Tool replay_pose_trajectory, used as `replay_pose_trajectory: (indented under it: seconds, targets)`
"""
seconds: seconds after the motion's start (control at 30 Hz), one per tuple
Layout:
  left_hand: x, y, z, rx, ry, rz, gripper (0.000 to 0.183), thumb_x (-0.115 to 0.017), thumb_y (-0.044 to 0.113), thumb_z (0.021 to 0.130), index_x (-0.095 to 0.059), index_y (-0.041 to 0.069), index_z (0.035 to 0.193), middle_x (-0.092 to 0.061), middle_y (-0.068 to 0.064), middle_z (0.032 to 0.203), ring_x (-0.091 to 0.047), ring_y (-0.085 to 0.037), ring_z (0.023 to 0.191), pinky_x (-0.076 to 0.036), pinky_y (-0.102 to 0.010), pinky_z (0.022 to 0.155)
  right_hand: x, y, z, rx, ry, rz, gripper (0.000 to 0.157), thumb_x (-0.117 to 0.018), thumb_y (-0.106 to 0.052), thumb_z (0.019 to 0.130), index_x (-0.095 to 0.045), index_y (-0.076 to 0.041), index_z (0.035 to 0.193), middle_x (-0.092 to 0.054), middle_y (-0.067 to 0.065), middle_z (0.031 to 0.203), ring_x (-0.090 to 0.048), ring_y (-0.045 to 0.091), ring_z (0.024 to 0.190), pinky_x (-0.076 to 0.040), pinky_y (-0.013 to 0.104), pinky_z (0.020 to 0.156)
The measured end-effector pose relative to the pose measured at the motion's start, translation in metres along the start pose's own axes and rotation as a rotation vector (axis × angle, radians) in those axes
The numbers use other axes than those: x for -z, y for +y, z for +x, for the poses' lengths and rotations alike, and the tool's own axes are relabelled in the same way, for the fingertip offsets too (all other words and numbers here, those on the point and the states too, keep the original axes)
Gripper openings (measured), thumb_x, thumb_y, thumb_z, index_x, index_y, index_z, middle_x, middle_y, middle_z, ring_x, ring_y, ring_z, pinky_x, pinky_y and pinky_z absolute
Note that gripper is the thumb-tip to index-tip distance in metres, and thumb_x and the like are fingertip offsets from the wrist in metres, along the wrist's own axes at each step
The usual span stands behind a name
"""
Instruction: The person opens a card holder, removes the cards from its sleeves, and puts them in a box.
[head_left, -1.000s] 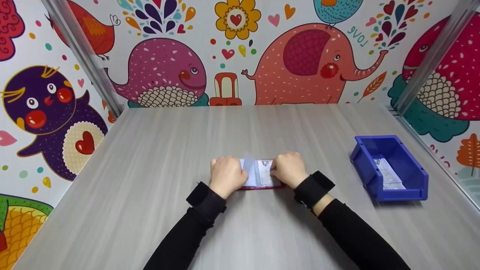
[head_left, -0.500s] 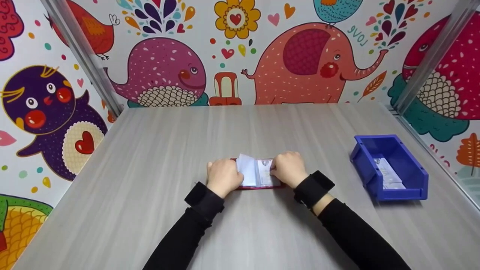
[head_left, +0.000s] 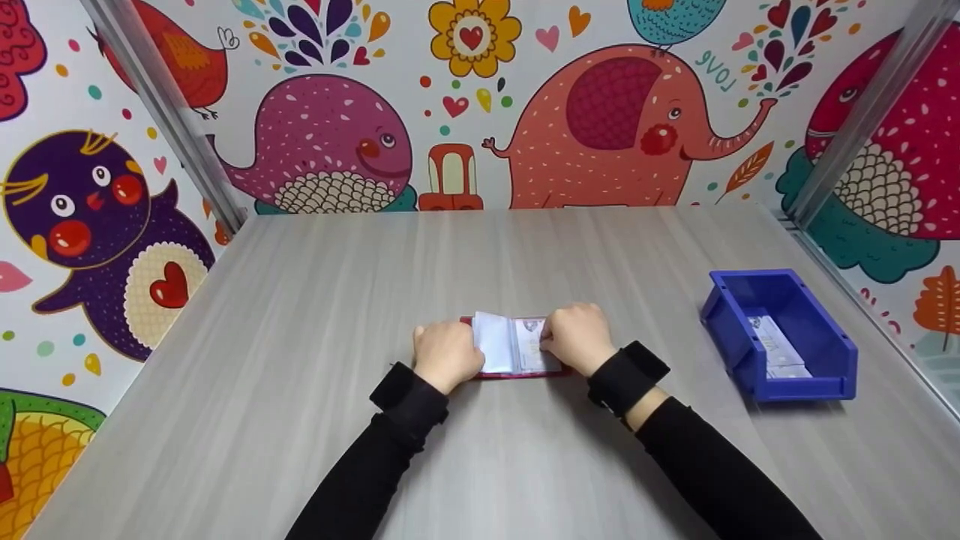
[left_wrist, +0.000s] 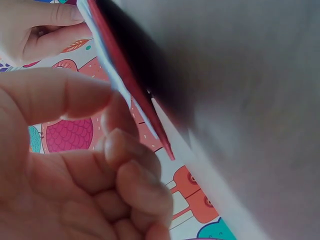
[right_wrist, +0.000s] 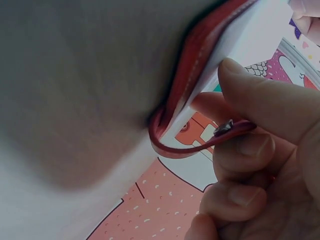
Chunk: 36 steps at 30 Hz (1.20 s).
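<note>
A small red card holder (head_left: 514, 352) lies spread on the table, its clear sleeve pages showing and a printed card (head_left: 529, 346) on the right side. My left hand (head_left: 446, 352) pinches the left sleeve page's outer edge between thumb and curled index finger, as the left wrist view shows. My right hand (head_left: 581, 336) grips the right edge; in the right wrist view its thumb lies by the pages and a red strap (right_wrist: 182, 151) with a metal snap runs in among its fingers. The fingertips are hidden in the head view.
A blue plastic bin (head_left: 806, 389) stands to the right, with white printed cards (head_left: 776, 345) inside. The wood-grain table (head_left: 322, 300) ends at a cartoon-patterned wall (head_left: 465, 180) at the back and at metal-framed panels on both sides.
My left hand has drawn slightly left, and the sleeve page that stood raised has swung left and now lies flatter. My right hand has stayed in place.
</note>
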<state>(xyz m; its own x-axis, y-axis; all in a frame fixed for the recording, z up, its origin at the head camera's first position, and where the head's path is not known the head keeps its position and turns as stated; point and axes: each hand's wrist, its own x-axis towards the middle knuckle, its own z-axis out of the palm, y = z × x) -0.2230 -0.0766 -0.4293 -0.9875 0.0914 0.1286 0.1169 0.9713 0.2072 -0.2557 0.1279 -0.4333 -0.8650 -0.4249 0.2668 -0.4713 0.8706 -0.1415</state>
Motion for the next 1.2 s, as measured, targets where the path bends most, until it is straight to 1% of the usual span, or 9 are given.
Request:
replay_pose_trajectory:
  seconds: [0.27, 0.4, 0.57, 0.63, 0.73, 0.87, 1.03, 1.2]
  targets:
    - [0.0006, 0.0027, 0.0016, 0.029, -0.065, 0.013, 0.019, -0.064, 0.013, 0.075, -0.054, 0.013, 0.060, -0.058, -0.003, 0.068, -0.060, -0.029, 0.070, -0.036, -0.042, 0.070, -0.0011, 0.0007, -0.0003, 0.009, 0.016, -0.003, 0.008, -0.085, -0.016, 0.071, -0.080, -0.011, 0.076, -0.072, 0.005, 0.073, -0.063, 0.032, 0.069, -0.045, 0.047, 0.071]
    - [0.0005, 0.0034, 0.0025, 0.037, -0.092, 0.030, 0.018, -0.067, 0.015, 0.077, -0.056, 0.012, 0.063, -0.061, -0.004, 0.072, -0.061, -0.029, 0.074, -0.036, -0.041, 0.070, -0.0014, 0.0005, -0.0003, 0.010, 0.019, -0.005, 0.009, -0.085, -0.016, 0.071, -0.080, -0.011, 0.076, -0.072, 0.005, 0.073, -0.063, 0.032, 0.069, -0.045, 0.047, 0.071]
    - [0.0011, 0.0040, 0.0028, 0.045, -0.104, 0.034, 0.016, -0.068, 0.015, 0.077, -0.058, 0.012, 0.066, -0.061, -0.004, 0.072, -0.062, -0.028, 0.075, -0.036, -0.040, 0.071, -0.0017, -0.0001, -0.0005, 0.002, 0.016, -0.005, 0.009, -0.085, -0.016, 0.071, -0.079, -0.011, 0.075, -0.072, 0.005, 0.072, -0.063, 0.032, 0.068, -0.044, 0.046, 0.069]
    - [0.0016, 0.0041, 0.0034, 0.048, -0.094, 0.033, 0.015, -0.069, 0.015, 0.077, -0.059, 0.012, 0.067, -0.062, -0.004, 0.073, -0.062, -0.028, 0.075, -0.036, -0.040, 0.072, -0.0016, -0.0002, -0.0006, 0.001, 0.016, -0.003, 0.009, -0.085, -0.016, 0.072, -0.079, -0.011, 0.075, -0.072, 0.005, 0.072, -0.062, 0.032, 0.068, -0.044, 0.045, 0.068]
    - [0.0025, 0.0043, 0.0046, 0.048, -0.062, 0.044, 0.012, -0.072, 0.014, 0.075, -0.062, 0.011, 0.071, -0.066, -0.006, 0.079, -0.063, -0.030, 0.079, -0.037, -0.041, 0.074, -0.0017, 0.0000, -0.0009, 0.002, 0.022, -0.003, 0.009, -0.085, -0.017, 0.071, -0.079, -0.010, 0.075, -0.072, 0.005, 0.072, -0.062, 0.032, 0.068, -0.044, 0.046, 0.068]
    - [0.0028, 0.0048, 0.0047, 0.033, -0.025, 0.058, 0.010, -0.074, 0.013, 0.073, -0.065, 0.009, 0.075, -0.068, -0.008, 0.084, -0.063, -0.031, 0.081, -0.038, -0.042, 0.074, -0.0022, 0.0006, -0.0014, 0.003, 0.028, -0.001, 0.010, -0.086, -0.017, 0.070, -0.079, -0.011, 0.074, -0.071, 0.005, 0.071, -0.062, 0.032, 0.067, -0.044, 0.046, 0.067]
    - [0.0028, 0.0056, 0.0037, 0.021, -0.027, 0.050, 0.007, -0.072, 0.010, 0.074, -0.066, 0.008, 0.077, -0.067, -0.008, 0.085, -0.062, -0.030, 0.081, -0.037, -0.041, 0.073, -0.0024, 0.0008, -0.0010, 0.005, 0.027, -0.003, 0.010, -0.086, -0.017, 0.070, -0.079, -0.011, 0.074, -0.071, 0.005, 0.070, -0.062, 0.032, 0.067, -0.044, 0.046, 0.068]
    - [0.0019, 0.0054, 0.0037, 0.012, -0.010, 0.055, 0.005, -0.071, 0.010, 0.075, -0.067, 0.009, 0.077, -0.068, -0.008, 0.085, -0.062, -0.030, 0.080, -0.038, -0.041, 0.071, -0.0011, 0.0008, -0.0006, 0.007, 0.016, -0.002, 0.010, -0.086, -0.017, 0.071, -0.080, -0.011, 0.076, -0.072, 0.005, 0.072, -0.063, 0.032, 0.068, -0.045, 0.046, 0.069]
